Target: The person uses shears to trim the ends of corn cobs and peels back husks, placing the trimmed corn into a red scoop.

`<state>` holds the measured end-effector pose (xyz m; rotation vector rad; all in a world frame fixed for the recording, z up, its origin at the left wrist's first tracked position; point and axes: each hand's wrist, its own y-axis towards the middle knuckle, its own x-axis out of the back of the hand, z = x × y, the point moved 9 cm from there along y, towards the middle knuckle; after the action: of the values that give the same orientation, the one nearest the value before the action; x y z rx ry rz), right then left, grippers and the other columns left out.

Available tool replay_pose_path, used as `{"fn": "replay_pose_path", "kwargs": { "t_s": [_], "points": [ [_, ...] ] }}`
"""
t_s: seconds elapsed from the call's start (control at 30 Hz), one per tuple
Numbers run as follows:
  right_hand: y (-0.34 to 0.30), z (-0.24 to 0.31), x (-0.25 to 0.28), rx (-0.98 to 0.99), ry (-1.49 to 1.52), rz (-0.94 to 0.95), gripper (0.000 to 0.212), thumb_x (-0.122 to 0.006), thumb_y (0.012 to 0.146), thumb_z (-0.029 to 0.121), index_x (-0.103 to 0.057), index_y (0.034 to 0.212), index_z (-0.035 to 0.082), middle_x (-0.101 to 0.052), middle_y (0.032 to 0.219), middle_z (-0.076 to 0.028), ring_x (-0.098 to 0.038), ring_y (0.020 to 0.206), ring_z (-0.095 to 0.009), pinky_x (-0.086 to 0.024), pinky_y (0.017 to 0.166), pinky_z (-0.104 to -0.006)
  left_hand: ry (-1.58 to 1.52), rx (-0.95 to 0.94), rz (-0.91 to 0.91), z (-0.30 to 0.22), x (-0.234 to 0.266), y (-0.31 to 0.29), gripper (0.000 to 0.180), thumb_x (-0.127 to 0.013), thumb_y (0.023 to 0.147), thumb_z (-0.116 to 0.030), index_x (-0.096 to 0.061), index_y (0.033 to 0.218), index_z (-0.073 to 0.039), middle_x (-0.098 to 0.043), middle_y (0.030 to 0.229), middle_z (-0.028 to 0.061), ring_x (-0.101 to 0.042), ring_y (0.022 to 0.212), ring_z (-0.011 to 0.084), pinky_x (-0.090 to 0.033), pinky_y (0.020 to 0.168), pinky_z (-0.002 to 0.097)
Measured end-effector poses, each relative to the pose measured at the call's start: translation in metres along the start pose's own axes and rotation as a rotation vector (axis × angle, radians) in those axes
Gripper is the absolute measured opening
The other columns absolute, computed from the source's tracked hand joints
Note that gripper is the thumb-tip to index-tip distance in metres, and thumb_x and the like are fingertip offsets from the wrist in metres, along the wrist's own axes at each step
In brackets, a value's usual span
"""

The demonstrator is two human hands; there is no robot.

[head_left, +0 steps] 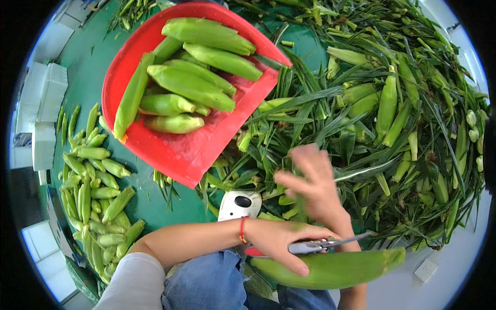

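Note:
My left hand (276, 240) reaches across my lap and grips a pair of shears (320, 244) with grey blades and a red handle. Its fingers also press on a long green corn ear (336, 268) lying across my knees. My right hand (310, 181) is raised above it and blurred, its fingers closed on a green husk leaf (300, 204) that hangs down toward the ear. A red cord circles my left wrist.
A red scoop-shaped tray (175, 150) holds several trimmed corn ears (191, 85). More trimmed ears (95, 191) lie on the green floor at the left. A heap of husks and untrimmed corn (392, 119) fills the right. A white device (238, 204) sits by my knee, and white foam boxes (44, 103) stand far left.

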<state>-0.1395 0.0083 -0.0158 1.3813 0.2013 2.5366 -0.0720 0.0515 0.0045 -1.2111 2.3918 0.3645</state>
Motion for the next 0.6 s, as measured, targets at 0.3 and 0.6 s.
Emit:
{"fn": "replay_pose_path", "kwargs": {
  "t_s": [0.3, 0.6],
  "points": [
    [-0.102, -0.022, -0.054, -0.161, -0.395, 0.439, 0.051, -0.053, 0.081, 0.013, -0.049, 0.132, 0.019, -0.046, 0.138, 0.000, -0.042, 0.128, -0.025, -0.025, 0.109, -0.0518, -0.152, -0.183, -1.208, -0.048, 0.099, -0.156, 0.083, -0.073, 0.072, -0.025, -0.031, 0.140, -0.002, -0.050, 0.130, 0.0136, -0.054, 0.115, 0.0254, -0.047, 0.095, 0.0388],
    [-0.142, -0.037, -0.011, -0.272, 0.012, 0.205, 0.042, -0.055, 0.077, -0.003, -0.060, 0.118, 0.009, -0.059, 0.124, -0.012, -0.053, 0.120, -0.029, -0.043, 0.101, -0.0412, 0.248, -0.192, -2.080, -0.006, 0.171, -0.454, 0.016, -0.058, 0.089, -0.018, -0.061, 0.101, -0.007, -0.061, 0.096, 0.0044, -0.059, 0.091, 0.0146, -0.049, 0.077, 0.0302]
  ]
}}
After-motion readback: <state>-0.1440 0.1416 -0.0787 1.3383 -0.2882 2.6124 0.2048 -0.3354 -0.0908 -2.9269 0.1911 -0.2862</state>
